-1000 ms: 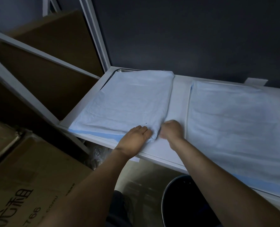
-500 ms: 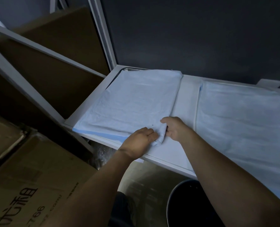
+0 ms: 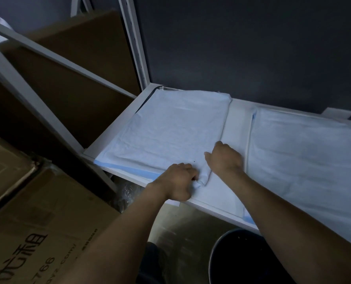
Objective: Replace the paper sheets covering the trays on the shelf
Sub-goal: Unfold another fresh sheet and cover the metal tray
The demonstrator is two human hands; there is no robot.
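Here's the paper sheet [image 3: 170, 130], pale blue and a little creased, spread over the left-hand tray [image 3: 166, 88]. Only a sliver of the tray's metal rim peeks out past the sheet's far left corner. A darker blue band runs along the sheet's near edge.

Now the near right corner of the sheet: it's bunched up into a small wad, and the left hand [image 3: 176, 181] has it, fingers curled tight around the crumpled paper, knuckles up. Just beyond that corner, the right hand [image 3: 225, 158] lies on the sheet's right edge, thumb and forefinger spread apart and pointing away from the person, gripping nothing that can be seen. Its other fingers are hidden behind the back of the hand.

Under the sheet is the white shelf [image 3: 237, 124], with a bare strip showing along the sheet's right side. Past that strip, further right of the sheet, a second sheet [image 3: 303, 156] of the same pale blue lies flat.

Behind the sheet's far left corner a white upright post [image 3: 133, 44] rises, and behind the sheet's far edge stands a dark wall [image 3: 242, 48]. Left of the sheet a white diagonal brace [image 3: 27, 95] crosses in front of a brown cardboard panel [image 3: 78, 58]. Below and left of the sheet sits a cardboard box [image 3: 37, 212] with dark printed lettering. Below the sheet's near right corner, on the floor, is a round dark bin [image 3: 212, 257].
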